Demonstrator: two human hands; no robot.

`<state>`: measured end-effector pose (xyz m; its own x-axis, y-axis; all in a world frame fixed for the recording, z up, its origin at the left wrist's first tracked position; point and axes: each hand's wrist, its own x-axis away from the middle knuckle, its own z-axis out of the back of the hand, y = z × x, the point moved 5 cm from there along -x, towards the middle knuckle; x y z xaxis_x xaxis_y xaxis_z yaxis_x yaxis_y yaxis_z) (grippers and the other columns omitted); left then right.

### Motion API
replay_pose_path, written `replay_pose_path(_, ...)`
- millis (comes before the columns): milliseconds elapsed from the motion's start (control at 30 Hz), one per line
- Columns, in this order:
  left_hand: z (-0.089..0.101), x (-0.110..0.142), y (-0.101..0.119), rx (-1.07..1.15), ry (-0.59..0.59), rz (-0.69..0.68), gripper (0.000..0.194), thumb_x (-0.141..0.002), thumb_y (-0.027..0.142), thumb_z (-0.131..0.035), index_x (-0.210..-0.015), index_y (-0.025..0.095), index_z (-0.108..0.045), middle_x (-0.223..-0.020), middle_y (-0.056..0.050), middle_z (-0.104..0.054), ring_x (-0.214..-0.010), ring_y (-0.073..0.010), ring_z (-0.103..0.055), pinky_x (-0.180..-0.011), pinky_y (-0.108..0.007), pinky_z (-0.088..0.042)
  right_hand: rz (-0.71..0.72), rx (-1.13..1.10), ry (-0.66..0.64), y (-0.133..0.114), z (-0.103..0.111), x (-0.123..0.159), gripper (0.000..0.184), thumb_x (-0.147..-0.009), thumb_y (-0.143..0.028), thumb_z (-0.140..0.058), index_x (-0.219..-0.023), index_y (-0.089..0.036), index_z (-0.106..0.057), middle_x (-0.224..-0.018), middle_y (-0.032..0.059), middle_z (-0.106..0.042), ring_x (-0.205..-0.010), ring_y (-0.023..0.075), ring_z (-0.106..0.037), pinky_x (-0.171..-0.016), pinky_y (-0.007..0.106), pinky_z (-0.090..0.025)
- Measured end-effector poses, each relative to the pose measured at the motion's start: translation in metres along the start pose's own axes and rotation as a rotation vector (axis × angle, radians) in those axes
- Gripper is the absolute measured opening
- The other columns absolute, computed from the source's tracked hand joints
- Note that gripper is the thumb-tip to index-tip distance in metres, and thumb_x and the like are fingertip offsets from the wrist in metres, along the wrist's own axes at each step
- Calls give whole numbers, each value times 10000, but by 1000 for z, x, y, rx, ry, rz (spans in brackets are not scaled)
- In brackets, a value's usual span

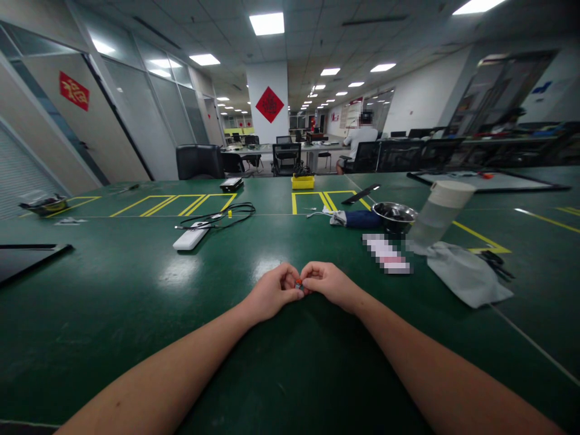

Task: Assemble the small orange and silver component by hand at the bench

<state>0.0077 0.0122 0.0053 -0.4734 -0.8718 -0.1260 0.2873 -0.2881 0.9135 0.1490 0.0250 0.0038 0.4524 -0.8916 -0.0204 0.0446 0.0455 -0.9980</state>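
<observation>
My left hand [275, 292] and my right hand [330, 284] meet at the middle of the green table [136, 338]. Between their fingertips is a small piece [298, 284] with an orange top and a bluish-grey lower part, too small to tell its kind. The left thumb and bent fingers close on it from the left. From the right, the thumb and index finger of my right hand pinch at its orange end. Fingers cover much of the piece.
Left of my hands lie a white power bank [190, 238] and a black cable [235, 212]. To the right are a metal bowl [395, 216], a cloudy plastic cup [439, 214], a grey pouch [466, 275] and a dark blue umbrella [360, 219]. A yellow box [302, 182] stands farther back.
</observation>
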Motion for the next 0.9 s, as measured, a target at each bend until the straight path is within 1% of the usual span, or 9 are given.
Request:
replay_pose_path(267,0,0,-1,2,-22,9,264,-733,236,-704,-936,168,-551,-747,7,-591,-668,-112,-559,-600,-223,-406,-5,5,-6,2,1,0,108,-697,-185,-638,-794,-149,-608,-676,-2,-626,-640,131,-601,-643,261,-465)
replay_pose_path(433,0,0,-1,-6,-4,23,275,-712,254,-723,-912,170,-554,-723,18,-577,-640,-103,-538,-578,-214,-388,6,10,-24,2,1,0,112,-702,-190,-635,-805,-147,-619,-690,5,-634,-655,139,-606,-654,267,-467)
replay_pose_path(667,0,1,2,-10,-22,10,244,-733,233,-694,-917,167,-547,-712,21,-566,-633,-101,-527,-576,-215,-388,1,16,-14,1,1,0,95,-707,-176,-630,-795,-143,-615,-674,1,-625,-642,129,-599,-646,256,-461)
replay_pose_path(900,-1,1,3,-10,-30,7,239,-749,240,-679,-947,163,-569,-752,2,-595,-665,-109,-546,-605,-223,-413,-12,-70,15,2,1,-1,191,-729,-235,-655,-882,-148,-580,-754,16,-648,-617,113,-597,-639,260,-472)
